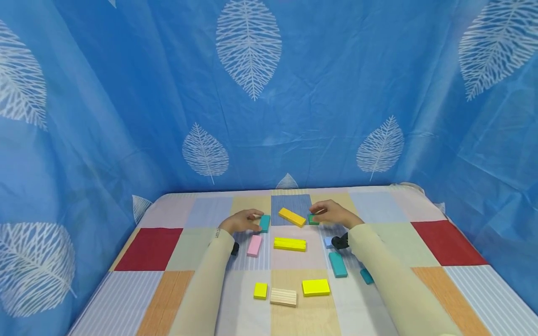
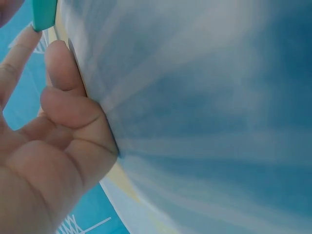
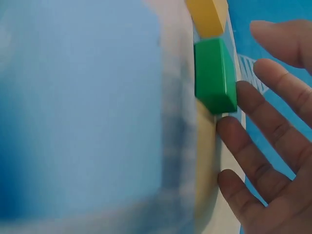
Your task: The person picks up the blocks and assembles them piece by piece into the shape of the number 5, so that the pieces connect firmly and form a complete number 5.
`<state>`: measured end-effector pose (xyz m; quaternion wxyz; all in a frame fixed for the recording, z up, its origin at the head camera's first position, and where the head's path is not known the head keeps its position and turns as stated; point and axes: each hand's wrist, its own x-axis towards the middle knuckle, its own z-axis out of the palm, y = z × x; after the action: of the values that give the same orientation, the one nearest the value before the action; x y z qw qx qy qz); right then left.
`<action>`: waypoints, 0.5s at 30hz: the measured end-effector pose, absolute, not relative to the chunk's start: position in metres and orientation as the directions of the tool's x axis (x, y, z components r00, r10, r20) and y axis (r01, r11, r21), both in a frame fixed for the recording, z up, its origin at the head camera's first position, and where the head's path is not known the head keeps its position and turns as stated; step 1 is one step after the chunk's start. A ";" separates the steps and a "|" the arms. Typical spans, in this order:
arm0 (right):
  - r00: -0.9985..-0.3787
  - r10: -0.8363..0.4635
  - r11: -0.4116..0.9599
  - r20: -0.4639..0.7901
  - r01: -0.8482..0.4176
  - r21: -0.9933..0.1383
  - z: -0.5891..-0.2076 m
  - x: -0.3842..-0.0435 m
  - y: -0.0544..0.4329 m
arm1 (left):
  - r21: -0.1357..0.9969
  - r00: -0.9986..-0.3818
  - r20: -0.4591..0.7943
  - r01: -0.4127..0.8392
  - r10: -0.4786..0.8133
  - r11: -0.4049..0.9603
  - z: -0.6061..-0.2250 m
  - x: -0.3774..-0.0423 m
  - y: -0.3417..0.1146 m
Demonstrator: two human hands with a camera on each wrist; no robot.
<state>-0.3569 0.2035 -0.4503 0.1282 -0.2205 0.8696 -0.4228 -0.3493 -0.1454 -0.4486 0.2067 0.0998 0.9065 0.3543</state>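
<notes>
My left hand (image 1: 243, 221) pinches a teal block (image 1: 265, 223) toward the far side of the table. In the left wrist view its index finger (image 2: 17, 61) meets the end of that teal block (image 2: 44, 13), while the other fingers are curled. The thumb tip is cut off there. Across from it, my right hand (image 1: 334, 213) is beside a green block (image 1: 313, 220). The right wrist view has its fingers (image 3: 278, 126) spread, fingertips close to the green block (image 3: 212, 75), and the thumb held apart. An orange-yellow block (image 1: 292, 217) lies between the hands.
Near the left wrist lies a pink block (image 1: 254, 246). Yellow pieces (image 1: 290, 244) lie in the middle. By the right forearm are a light-blue block (image 1: 328, 242) and teal blocks (image 1: 338, 264). Closer in are yellow blocks (image 1: 316, 287) and a plain wood piece (image 1: 283, 297). A blue curtain (image 1: 294, 130) hangs behind.
</notes>
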 end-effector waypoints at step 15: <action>-0.889 -0.443 0.669 -0.116 -0.241 -0.703 -0.448 -0.357 0.168 | 0.686 -0.907 -0.311 -0.008 0.283 0.728 -0.447 -0.347 -0.143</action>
<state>-0.3574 0.1681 -0.4478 0.1398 -0.1894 0.9028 -0.3600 -0.3470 -0.1428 -0.4469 0.2015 0.0760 0.9073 0.3610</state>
